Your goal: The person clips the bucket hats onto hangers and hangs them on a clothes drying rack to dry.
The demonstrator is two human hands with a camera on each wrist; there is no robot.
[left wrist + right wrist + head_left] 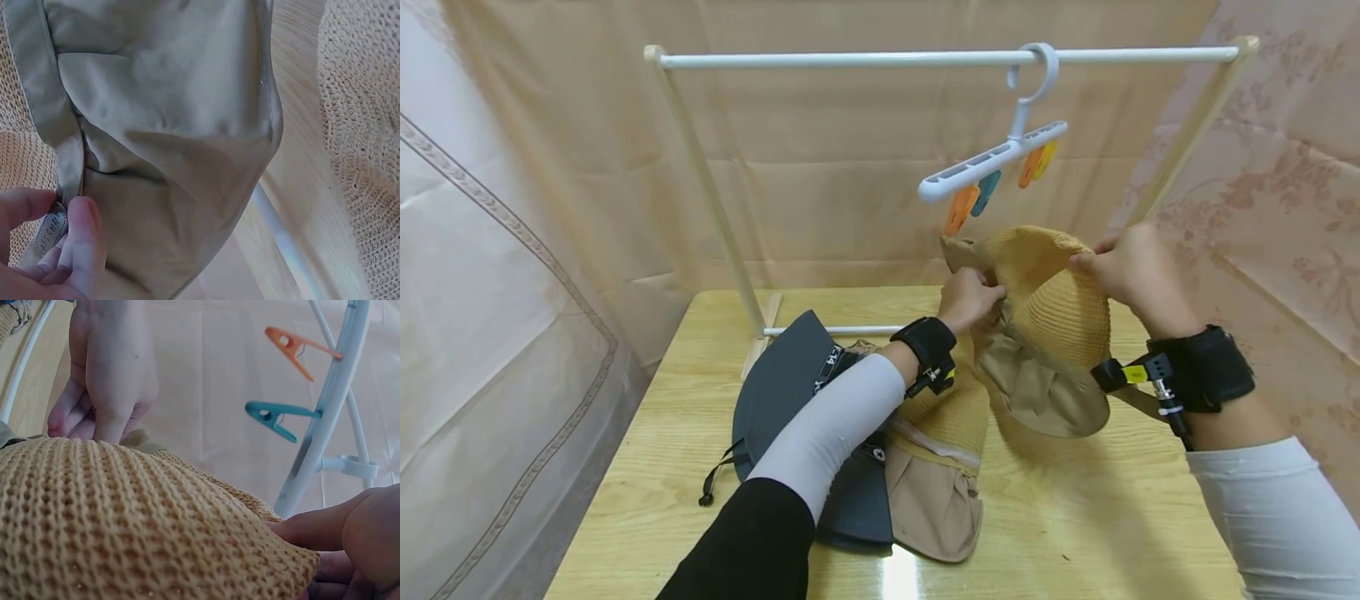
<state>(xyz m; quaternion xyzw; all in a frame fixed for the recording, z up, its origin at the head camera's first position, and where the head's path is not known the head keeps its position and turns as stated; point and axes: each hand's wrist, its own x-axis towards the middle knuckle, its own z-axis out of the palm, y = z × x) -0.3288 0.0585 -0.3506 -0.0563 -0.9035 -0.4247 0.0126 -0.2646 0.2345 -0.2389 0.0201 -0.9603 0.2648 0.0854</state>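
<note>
A sun hat with a knitted straw-coloured part (1067, 312) and a khaki cloth part (1041, 387) is held up above the table by both hands. My left hand (970, 298) pinches its cloth band beside a small printed label (51, 231). At the far right of the hat, my right hand (1142, 271) pinches the knitted edge between thumb and fingers. Just above the hat hangs a white clip hanger (992, 162), with orange, teal (281, 417) and yellow clips. Neither hand touches the hanger.
A white rail (850, 60) on a cream frame carries the hanger. Under my left forearm, a dark grey brimmed hat (778, 400) with a cord lies on the wooden table (647, 467), partly over another straw-and-khaki hat (936, 508). Cloth curtains surround the table.
</note>
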